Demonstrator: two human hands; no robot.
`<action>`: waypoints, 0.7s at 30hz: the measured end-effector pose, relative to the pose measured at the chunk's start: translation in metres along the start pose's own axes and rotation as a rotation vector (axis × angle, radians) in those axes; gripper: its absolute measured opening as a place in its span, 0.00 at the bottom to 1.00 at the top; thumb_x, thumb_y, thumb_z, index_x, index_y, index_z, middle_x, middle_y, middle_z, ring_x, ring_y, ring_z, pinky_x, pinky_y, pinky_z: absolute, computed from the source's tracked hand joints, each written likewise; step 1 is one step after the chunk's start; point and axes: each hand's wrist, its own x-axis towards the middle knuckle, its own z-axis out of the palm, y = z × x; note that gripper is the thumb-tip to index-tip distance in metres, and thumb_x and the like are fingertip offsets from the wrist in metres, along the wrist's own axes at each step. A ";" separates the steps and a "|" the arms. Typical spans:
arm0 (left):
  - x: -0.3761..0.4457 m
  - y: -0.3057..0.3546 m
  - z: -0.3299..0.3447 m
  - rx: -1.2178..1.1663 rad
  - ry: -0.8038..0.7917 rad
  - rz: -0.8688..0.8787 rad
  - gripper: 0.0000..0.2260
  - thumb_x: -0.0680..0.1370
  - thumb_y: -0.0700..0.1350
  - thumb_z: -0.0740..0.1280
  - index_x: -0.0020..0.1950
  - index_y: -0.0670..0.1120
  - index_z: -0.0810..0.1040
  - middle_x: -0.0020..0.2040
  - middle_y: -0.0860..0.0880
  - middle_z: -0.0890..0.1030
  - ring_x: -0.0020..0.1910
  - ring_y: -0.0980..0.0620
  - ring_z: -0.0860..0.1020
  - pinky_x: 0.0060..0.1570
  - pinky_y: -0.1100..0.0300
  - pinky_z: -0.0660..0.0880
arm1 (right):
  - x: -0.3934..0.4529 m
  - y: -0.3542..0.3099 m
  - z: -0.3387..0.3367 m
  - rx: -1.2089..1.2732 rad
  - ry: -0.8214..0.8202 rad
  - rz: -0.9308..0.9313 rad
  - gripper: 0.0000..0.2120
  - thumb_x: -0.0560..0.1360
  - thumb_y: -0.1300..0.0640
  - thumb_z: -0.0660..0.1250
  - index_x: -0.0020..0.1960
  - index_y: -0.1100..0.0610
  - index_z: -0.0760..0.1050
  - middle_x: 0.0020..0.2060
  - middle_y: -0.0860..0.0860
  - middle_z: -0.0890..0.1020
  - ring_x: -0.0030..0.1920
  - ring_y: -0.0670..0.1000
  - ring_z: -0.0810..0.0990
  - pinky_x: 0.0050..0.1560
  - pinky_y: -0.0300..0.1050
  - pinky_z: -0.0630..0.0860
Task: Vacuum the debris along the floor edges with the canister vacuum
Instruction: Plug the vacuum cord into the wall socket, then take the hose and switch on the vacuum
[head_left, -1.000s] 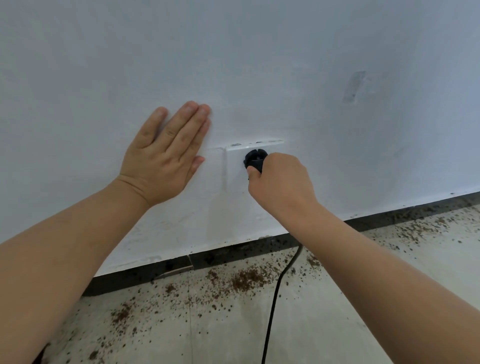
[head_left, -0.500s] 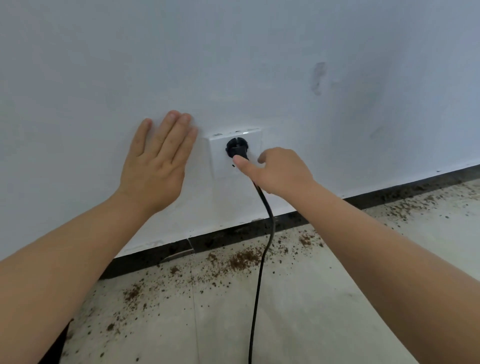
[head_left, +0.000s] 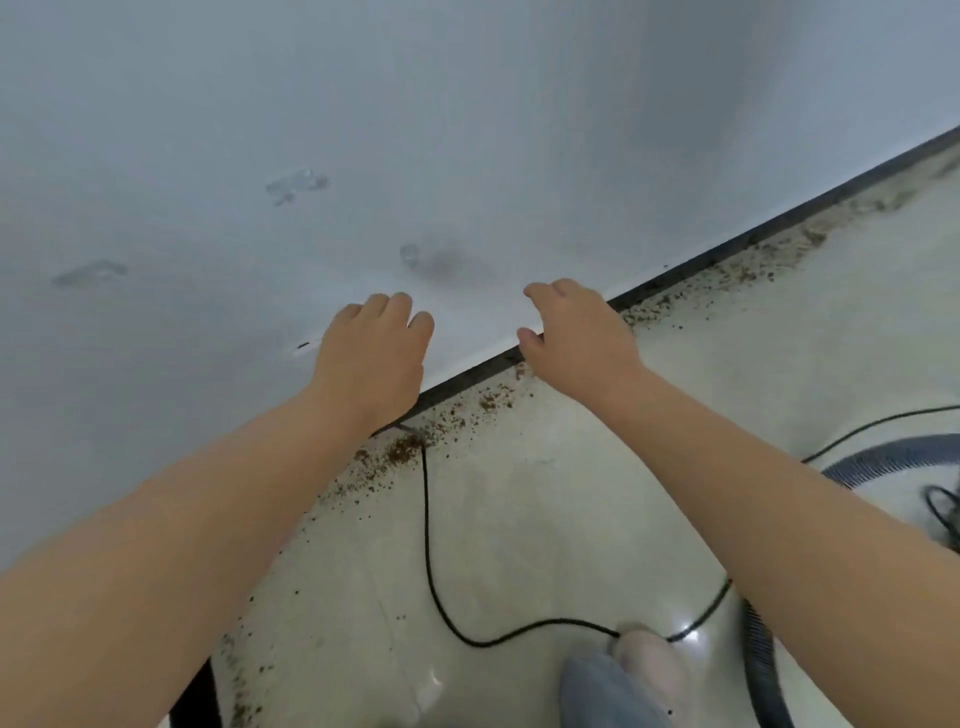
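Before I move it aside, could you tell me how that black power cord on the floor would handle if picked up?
The power cord is probably floppy: it lies in loose curves. Being thin, it likely feels light, and would sag and trail.

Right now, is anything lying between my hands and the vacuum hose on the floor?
Nothing solid blocks the way. The black power cord snakes across the floor between the hands and the ribbed hose at right. Both the left hand and right hand hold nothing.

White wall (head_left: 467, 104) shows three faint smudged marks (head_left: 296, 184). A dark baseboard (head_left: 727, 244) runs diagonally along its foot. Pale glossy floor (head_left: 545, 519) reflects light. A light shoe (head_left: 654, 670) with grey trouser leg (head_left: 608, 691) stands at bottom.
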 end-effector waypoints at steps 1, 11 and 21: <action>0.013 0.014 -0.027 -0.024 -0.040 0.013 0.11 0.61 0.30 0.73 0.41 0.34 0.78 0.39 0.36 0.78 0.35 0.39 0.77 0.32 0.53 0.71 | -0.009 0.010 -0.025 -0.007 0.026 0.026 0.18 0.80 0.55 0.56 0.68 0.59 0.66 0.62 0.56 0.72 0.60 0.57 0.72 0.51 0.47 0.71; 0.087 0.191 -0.264 -0.055 0.037 0.323 0.13 0.79 0.41 0.56 0.61 0.41 0.71 0.64 0.43 0.69 0.60 0.43 0.70 0.51 0.55 0.66 | -0.154 0.111 -0.250 -0.045 0.217 0.394 0.16 0.79 0.58 0.56 0.66 0.61 0.68 0.60 0.57 0.73 0.59 0.58 0.71 0.54 0.49 0.71; 0.045 0.427 -0.432 -0.119 0.141 0.610 0.14 0.80 0.44 0.54 0.63 0.41 0.68 0.62 0.43 0.69 0.60 0.44 0.69 0.51 0.54 0.67 | -0.397 0.232 -0.386 -0.119 0.307 0.843 0.14 0.78 0.60 0.56 0.61 0.64 0.71 0.57 0.60 0.75 0.57 0.61 0.73 0.46 0.49 0.71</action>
